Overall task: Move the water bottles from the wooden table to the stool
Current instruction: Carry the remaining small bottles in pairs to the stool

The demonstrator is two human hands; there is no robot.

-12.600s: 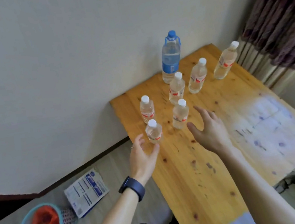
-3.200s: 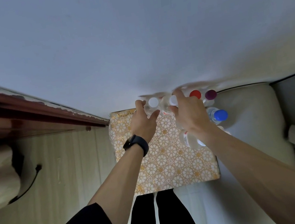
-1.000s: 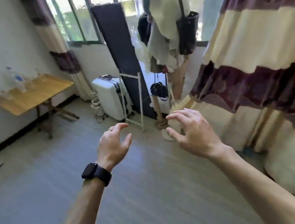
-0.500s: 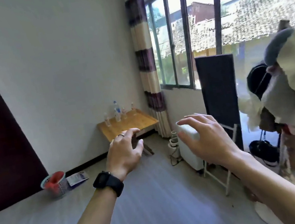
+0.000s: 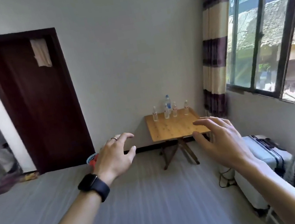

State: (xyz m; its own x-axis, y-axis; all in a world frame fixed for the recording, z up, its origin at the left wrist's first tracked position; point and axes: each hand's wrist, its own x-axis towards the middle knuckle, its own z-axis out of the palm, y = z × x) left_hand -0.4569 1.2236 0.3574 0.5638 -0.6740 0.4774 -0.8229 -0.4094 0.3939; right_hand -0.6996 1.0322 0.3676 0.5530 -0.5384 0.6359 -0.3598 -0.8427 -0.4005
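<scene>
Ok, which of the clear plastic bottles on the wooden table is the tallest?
The blue-capped clear bottle with the blue label, at the back of the light wooden folding table; the other four small bottles are shorter, with reddish labels.

Wooden table (image 5: pixel 174 126) bearing upright water bottles (image 5: pixel 166 111)

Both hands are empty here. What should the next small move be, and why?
Probably walk forward to the wooden table. The left hand and the right hand are open and hold nothing, and five bottles stand at the table's far side by the wall, too far to reach from here.
</scene>
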